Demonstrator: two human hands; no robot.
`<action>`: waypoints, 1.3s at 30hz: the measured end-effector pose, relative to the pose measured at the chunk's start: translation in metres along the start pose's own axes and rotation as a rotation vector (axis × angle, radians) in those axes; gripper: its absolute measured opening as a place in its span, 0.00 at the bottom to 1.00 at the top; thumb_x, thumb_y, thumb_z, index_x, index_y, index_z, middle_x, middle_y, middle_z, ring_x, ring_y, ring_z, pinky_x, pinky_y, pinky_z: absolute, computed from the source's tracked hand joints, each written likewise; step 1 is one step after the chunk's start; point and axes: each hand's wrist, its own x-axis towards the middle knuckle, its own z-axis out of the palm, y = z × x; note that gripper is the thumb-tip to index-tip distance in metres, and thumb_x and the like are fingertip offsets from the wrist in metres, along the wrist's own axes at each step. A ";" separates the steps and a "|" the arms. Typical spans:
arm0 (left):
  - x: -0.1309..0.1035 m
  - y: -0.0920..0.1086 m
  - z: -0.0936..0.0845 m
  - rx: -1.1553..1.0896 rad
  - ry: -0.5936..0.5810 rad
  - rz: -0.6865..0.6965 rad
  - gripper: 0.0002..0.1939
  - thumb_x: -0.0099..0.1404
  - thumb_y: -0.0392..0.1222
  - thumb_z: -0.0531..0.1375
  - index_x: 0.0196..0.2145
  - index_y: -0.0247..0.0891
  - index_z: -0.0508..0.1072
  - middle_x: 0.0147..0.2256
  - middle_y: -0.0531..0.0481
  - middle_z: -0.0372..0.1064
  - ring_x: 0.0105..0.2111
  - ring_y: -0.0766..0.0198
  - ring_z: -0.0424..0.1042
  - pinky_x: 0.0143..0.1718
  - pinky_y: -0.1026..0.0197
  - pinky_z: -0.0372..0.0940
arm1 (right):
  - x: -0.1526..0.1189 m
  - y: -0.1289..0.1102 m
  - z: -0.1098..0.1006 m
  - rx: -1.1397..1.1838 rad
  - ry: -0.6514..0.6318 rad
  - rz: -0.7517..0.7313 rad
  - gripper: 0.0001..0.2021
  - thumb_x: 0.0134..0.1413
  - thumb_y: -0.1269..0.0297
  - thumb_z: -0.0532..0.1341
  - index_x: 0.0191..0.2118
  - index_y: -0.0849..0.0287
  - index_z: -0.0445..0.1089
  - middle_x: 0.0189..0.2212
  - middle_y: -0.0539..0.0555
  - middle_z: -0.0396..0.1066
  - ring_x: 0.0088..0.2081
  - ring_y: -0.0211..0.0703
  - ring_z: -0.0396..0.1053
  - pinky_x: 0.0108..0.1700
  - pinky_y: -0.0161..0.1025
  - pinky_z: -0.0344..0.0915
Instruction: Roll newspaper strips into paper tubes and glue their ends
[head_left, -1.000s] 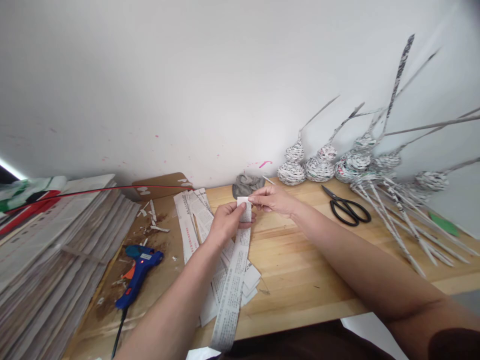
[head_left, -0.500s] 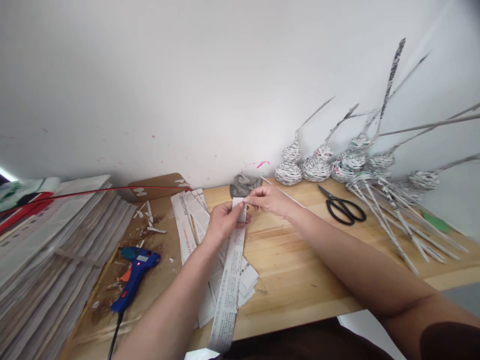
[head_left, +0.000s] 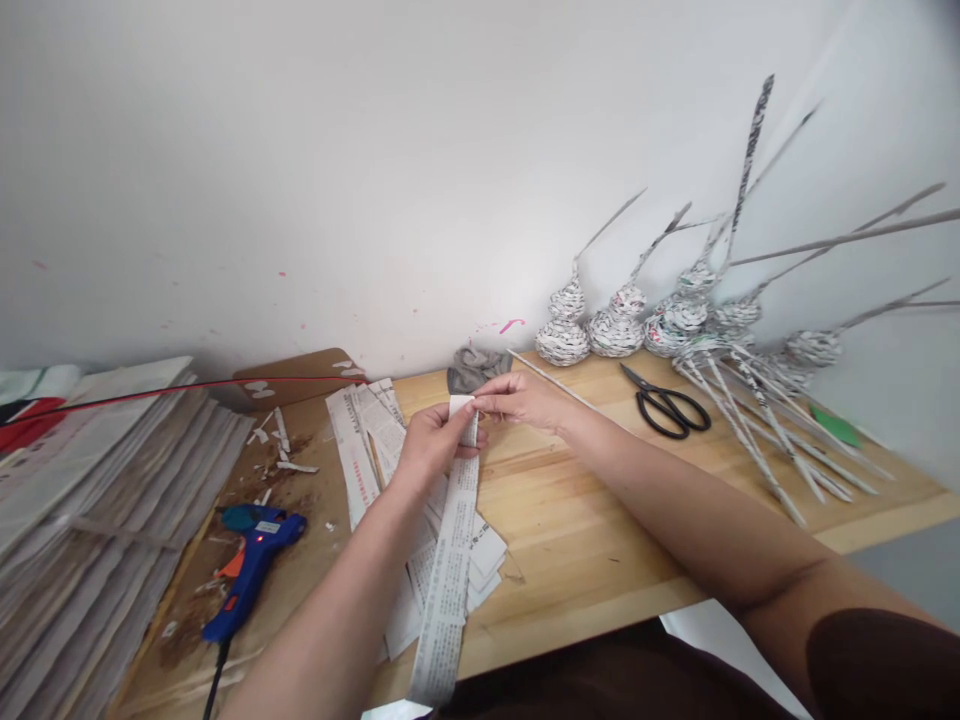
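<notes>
Pinching the far end of a printed paper strip [head_left: 448,590] with left fingers [head_left: 459,422] closed on it, and nipping its corner between right fingers [head_left: 495,404], over the desk [head_left: 555,530]. Seemingly only beginning on this strip, leaving its length flat; leaving loose strips [head_left: 349,440] below unworked. Facing wound-paper gourds [head_left: 562,342], apparently mostly shaped, standing by the wall [head_left: 300,180].

A person wears a dark brown short sleeve of plain cloth [head_left: 877,660], its curved hem ending just above the right elbow crease. Matching dark brown cloth [head_left: 600,675] covers the body below. The forearms, left hand [head_left: 431,440] and right hand [head_left: 525,405] are bare.
</notes>
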 end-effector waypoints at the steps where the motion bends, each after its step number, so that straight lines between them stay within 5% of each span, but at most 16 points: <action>1: 0.000 0.000 0.000 0.013 0.009 -0.001 0.24 0.53 0.58 0.63 0.34 0.32 0.76 0.22 0.46 0.73 0.24 0.61 0.73 0.24 0.63 0.68 | 0.000 0.001 0.000 -0.005 0.000 0.005 0.19 0.40 0.55 0.69 0.36 0.65 0.77 0.20 0.50 0.68 0.22 0.31 0.60 0.20 0.30 0.47; 30: 0.005 -0.008 -0.002 0.167 0.021 0.015 0.20 0.56 0.55 0.60 0.34 0.33 0.76 0.28 0.44 0.75 0.30 0.58 0.75 0.30 0.59 0.70 | 0.003 0.006 0.003 0.018 0.053 0.027 0.13 0.43 0.60 0.67 0.32 0.66 0.76 0.16 0.47 0.65 0.17 0.28 0.55 0.17 0.29 0.46; 39: 0.007 -0.011 -0.002 0.144 0.023 0.017 0.18 0.56 0.52 0.61 0.36 0.34 0.76 0.29 0.45 0.76 0.30 0.57 0.75 0.31 0.57 0.71 | 0.002 0.004 0.013 0.085 0.193 0.064 0.11 0.39 0.61 0.69 0.26 0.65 0.74 0.15 0.47 0.65 0.17 0.29 0.57 0.17 0.30 0.45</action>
